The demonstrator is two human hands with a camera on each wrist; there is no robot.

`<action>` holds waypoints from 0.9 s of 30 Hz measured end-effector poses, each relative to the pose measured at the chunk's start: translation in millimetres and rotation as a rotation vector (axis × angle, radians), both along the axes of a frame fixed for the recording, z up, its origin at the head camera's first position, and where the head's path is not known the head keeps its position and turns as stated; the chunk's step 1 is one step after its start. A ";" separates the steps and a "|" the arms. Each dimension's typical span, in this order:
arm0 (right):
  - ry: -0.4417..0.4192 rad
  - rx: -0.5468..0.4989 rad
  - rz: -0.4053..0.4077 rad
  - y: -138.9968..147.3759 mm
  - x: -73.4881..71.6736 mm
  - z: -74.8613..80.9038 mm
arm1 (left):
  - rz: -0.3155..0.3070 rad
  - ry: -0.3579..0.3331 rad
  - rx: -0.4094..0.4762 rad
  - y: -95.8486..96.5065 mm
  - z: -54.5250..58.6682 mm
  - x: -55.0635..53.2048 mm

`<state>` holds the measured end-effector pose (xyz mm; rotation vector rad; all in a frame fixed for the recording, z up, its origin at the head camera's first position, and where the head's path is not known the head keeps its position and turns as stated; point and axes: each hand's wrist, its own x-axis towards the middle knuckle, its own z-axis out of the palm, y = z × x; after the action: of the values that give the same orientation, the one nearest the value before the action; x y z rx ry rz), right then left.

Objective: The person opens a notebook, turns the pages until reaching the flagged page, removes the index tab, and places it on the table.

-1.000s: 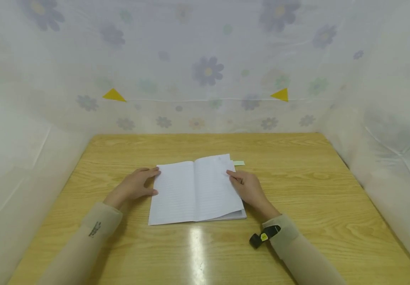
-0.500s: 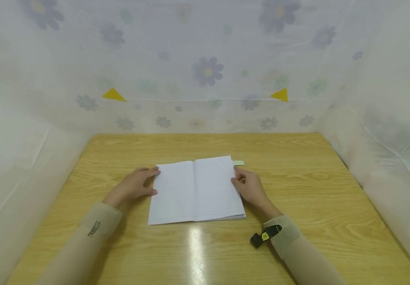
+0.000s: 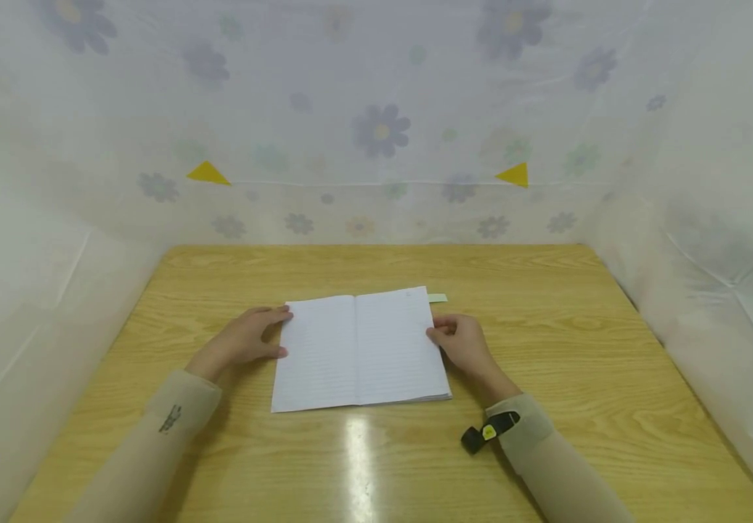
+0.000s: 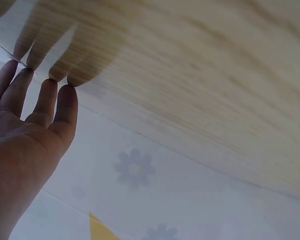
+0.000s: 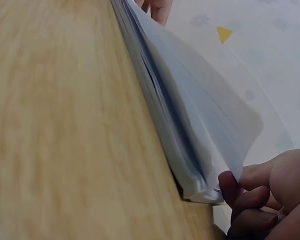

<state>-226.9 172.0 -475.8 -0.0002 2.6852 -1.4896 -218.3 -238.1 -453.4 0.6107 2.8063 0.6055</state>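
An open notebook [image 3: 389,349] with white lined pages lies on the wooden table, its spine running front to back. At its left edge rests my left hand [image 3: 242,340], with fingertips and thumb spread along the border. The left wrist view shows the fingertips of that hand [image 4: 37,107] touching the glossy tabletop. My right hand [image 3: 464,343] pinches the outer edge of the right page between thumb and fingers. Up close in the right wrist view, the page [image 5: 200,95] stands slightly lifted off the stack beneath, held by the right hand [image 5: 270,195].
A pale green tab [image 3: 438,298] sticks out past the notebook's upper right edge. A black strap [image 3: 489,432] is on the right sleeve. White flower-patterned sheeting [image 3: 379,87] with yellow triangles surrounds the table [image 3: 363,465] at the back and sides.
The right page has come down flatter onto the stack. My right fingers shifted a little outward and down along its edge. My left hand has barely moved.
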 end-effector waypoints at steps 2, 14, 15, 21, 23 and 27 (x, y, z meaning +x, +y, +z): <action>-0.010 -0.017 -0.009 0.8 -0.7 -0.7 | -0.003 0.003 0.005 0.0 0.1 0.1; -0.133 -0.207 -0.047 3.7 -2.3 0.4 | 0.005 -0.003 0.009 0.9 0.9 0.3; -0.156 -0.239 -0.052 4.0 -2.7 0.4 | 0.003 0.000 0.007 1.0 0.9 0.2; -0.260 -0.397 -0.076 6.0 -3.7 2.0 | 0.006 -0.005 0.008 1.5 1.7 0.1; -0.289 -0.425 -0.085 6.7 -3.6 3.4 | 0.007 -0.008 0.010 1.6 1.9 0.3; -0.326 -0.442 -0.090 7.2 -2.5 7.0 | 0.010 -0.012 0.013 2.0 3.0 1.3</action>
<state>-229.4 179.2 -468.8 0.3127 2.0906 -1.8885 -217.0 -236.1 -450.5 0.5936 2.7979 0.6271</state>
